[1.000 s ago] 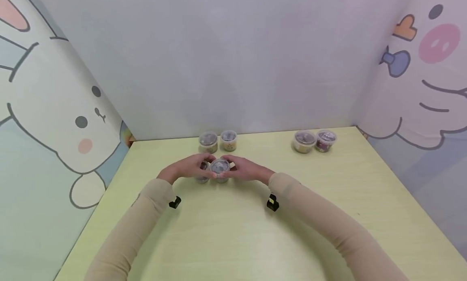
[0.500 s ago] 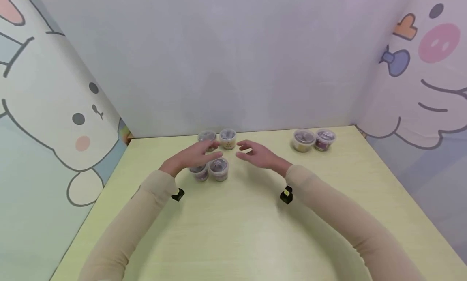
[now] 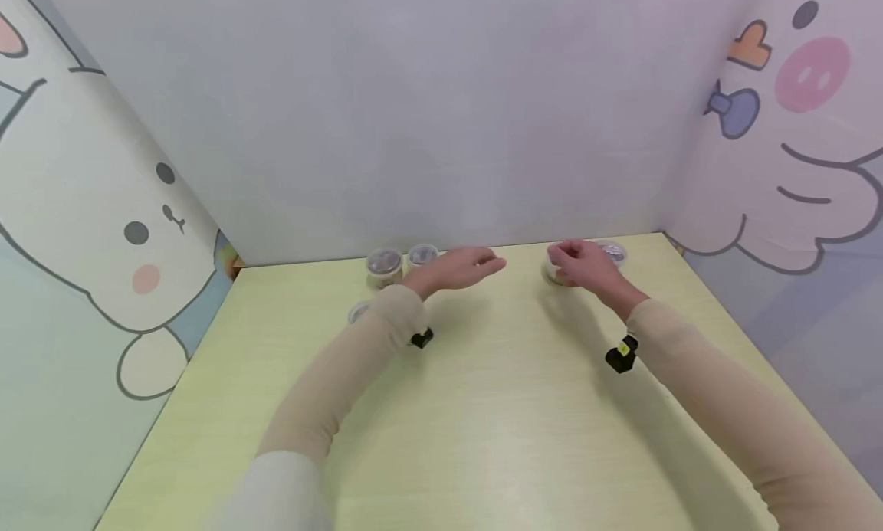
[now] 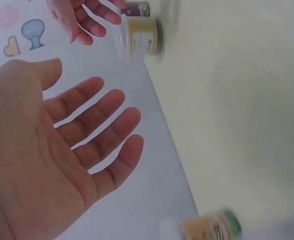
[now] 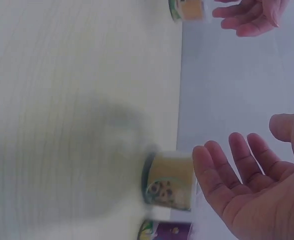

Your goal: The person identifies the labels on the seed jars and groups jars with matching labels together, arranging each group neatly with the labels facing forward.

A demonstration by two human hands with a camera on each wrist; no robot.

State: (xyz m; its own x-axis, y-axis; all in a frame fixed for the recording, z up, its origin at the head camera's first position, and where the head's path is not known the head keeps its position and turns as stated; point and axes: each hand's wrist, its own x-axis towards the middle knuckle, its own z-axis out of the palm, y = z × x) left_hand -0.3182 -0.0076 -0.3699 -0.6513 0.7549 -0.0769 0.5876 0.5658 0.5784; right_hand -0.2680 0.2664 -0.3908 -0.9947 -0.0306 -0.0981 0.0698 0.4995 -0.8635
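Note:
My left hand is held over the table with nothing in it; in the left wrist view its fingers are spread and slightly bent. My right hand is over the right-hand pair of lidded plastic tubs, its fingertips near the tan tub in the right wrist view. Beside that one stands a purple tub, partly behind the hand. Next to the left hand are two back tubs, the left one and the right one. A front tub shows partly past the left sleeve, which hides its neighbour.
The pale yellow tabletop ends at a white cloth backdrop. Cartoon-printed cloth stands at both sides. A small black wrist device is under the right cuff, another under the left.
Both hands let go of the front tub and moved right and back, the right hand as far as the right-hand pair. The left forearm now covers the front tubs.

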